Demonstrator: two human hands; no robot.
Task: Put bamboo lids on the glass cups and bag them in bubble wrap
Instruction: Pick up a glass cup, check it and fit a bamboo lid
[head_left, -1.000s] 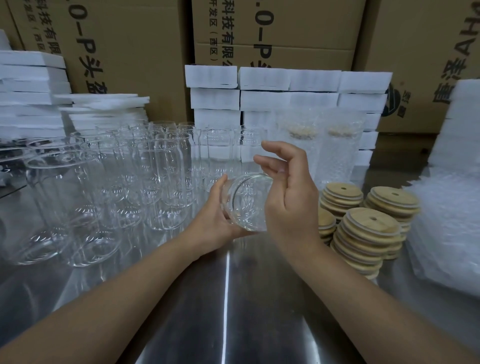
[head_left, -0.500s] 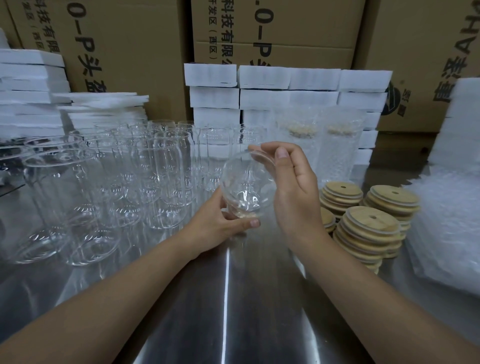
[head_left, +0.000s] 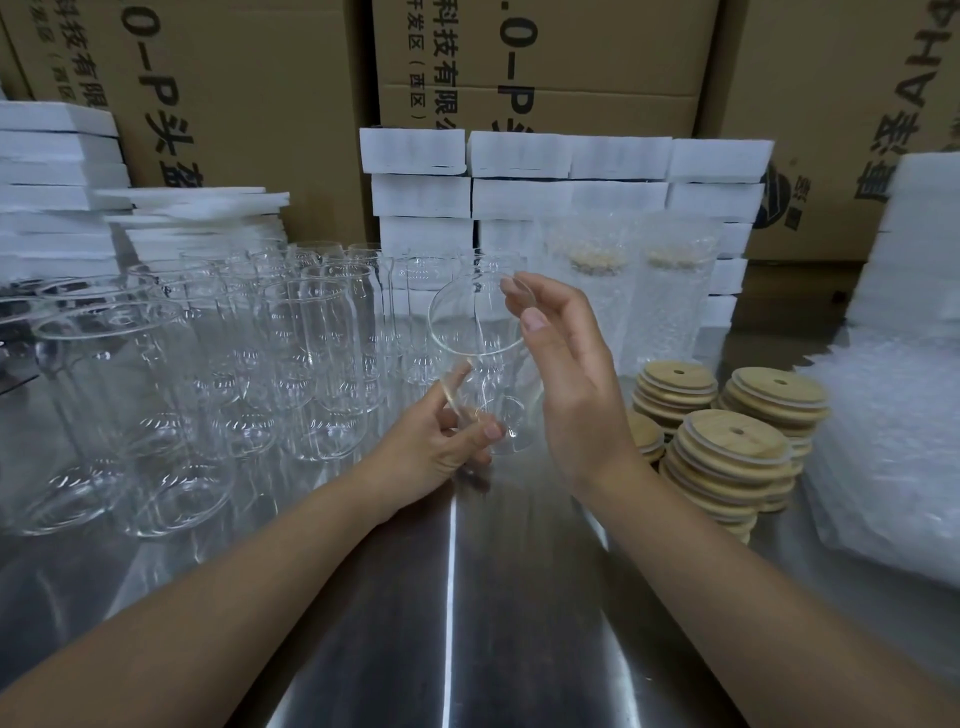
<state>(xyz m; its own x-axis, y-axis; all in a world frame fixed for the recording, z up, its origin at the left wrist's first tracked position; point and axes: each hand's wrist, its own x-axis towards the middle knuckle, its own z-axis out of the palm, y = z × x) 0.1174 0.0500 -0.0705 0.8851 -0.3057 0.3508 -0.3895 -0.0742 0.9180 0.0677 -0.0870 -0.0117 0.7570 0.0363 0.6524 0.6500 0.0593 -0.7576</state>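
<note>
You hold one clear glass cup above the steel desk at the centre of the frame, tilted, its mouth up and towards you. Your left hand has its grip closed round the base. Your right hand pinches the rim on its right side between thumb and forefinger. No lid is on the cup yet.

The likeliest slip comes when the right hand lets go to fetch a lid. The left grip then carries smooth glass low on a leaning cup, so it could roll out and strike the hard desk.

The stacks of round bamboo lids at centre right stand high and uneven. Pulling one from the side could topple a stack towards the desk edge.

The crowd of empty glass cups stands just left of your left hand. A swing of that elbow or of the cup's base could knock them together.

Pressing a lid on crooked could also chip the thin rim, and the pile of bubble-wrap bags at the right would hide that flaw.
</note>
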